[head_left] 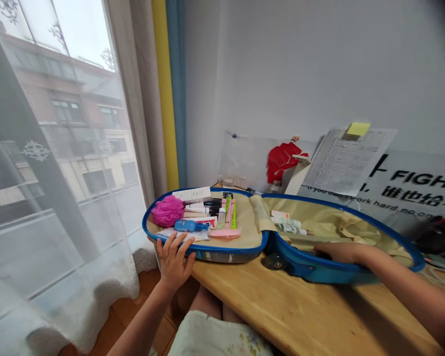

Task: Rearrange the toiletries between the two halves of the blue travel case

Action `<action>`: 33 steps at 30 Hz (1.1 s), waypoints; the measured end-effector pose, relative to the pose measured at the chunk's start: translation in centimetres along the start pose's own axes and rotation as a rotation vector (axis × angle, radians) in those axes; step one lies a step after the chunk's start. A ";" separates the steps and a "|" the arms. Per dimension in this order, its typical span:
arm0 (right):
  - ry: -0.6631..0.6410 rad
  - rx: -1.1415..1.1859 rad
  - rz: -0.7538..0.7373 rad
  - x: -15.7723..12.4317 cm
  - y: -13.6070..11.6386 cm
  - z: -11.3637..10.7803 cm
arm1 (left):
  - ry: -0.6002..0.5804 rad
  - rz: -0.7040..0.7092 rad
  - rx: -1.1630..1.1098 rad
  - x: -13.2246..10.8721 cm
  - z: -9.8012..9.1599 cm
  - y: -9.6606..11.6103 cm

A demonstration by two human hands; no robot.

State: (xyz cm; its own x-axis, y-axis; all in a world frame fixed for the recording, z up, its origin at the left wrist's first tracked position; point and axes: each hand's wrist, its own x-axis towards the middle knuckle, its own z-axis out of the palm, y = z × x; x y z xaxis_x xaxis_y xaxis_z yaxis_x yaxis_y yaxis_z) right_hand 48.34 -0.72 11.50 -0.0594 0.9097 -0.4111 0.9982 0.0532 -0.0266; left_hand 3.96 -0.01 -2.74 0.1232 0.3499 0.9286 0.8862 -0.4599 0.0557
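Note:
A blue-rimmed suitcase (207, 254) lies open on the wooden desk. Its left half holds a purple bath puff (168, 211), a blue bottle (185, 225), a white box (193, 195), a pink item (226, 233) and several tubes. My left hand (175, 257) rests on the near rim of that half, fingers spread, holding nothing. White-and-green tubes (289, 225) lie in the right half. My right hand (335, 251) reaches over the near rim into the right half; its fingertips are hidden behind the rim or in shadow.
The wooden desk (274, 306) runs toward the lower right. Papers on a clip (341, 158) and a red decoration (282, 160) stand behind the suitcase. Cables (443, 274) and dark objects lie at the right. A sheer curtain (59, 198) hangs at the left.

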 end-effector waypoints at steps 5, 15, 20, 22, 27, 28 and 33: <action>0.101 0.118 -0.014 -1.9 0.4 -3.8 | -0.013 -0.006 -0.005 0.0 0.0 0.1; 0.357 0.247 -0.389 -0.6 -12.5 -8.2 | -0.028 -0.014 -0.004 0.0 -0.2 0.1; 0.371 0.118 -0.586 2.2 -21.1 -5.9 | -0.026 0.006 0.008 -0.1 0.1 -0.2; 0.378 0.078 -0.644 2.9 -23.6 -5.0 | -0.025 0.019 0.006 -0.2 0.2 -0.4; 0.393 0.092 -0.747 3.9 -26.7 -3.5 | 0.011 0.020 -0.004 1.1 -0.7 -0.3; 0.386 0.114 -0.771 4.2 -26.9 -3.3 | -0.003 0.018 -0.008 1.7 -1.0 -0.2; 0.335 0.266 -0.835 5.4 -26.7 -2.5 | -0.138 0.051 -0.036 5.9 -2.0 -0.2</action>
State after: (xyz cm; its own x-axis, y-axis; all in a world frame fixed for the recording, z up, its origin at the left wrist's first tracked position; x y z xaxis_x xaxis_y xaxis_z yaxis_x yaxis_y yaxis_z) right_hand 21.41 3.85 12.27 -0.7113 0.6930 0.1172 0.5972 0.6838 -0.4192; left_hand 3.65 0.50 3.49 0.2300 0.4336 0.8713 0.8610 -0.5080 0.0255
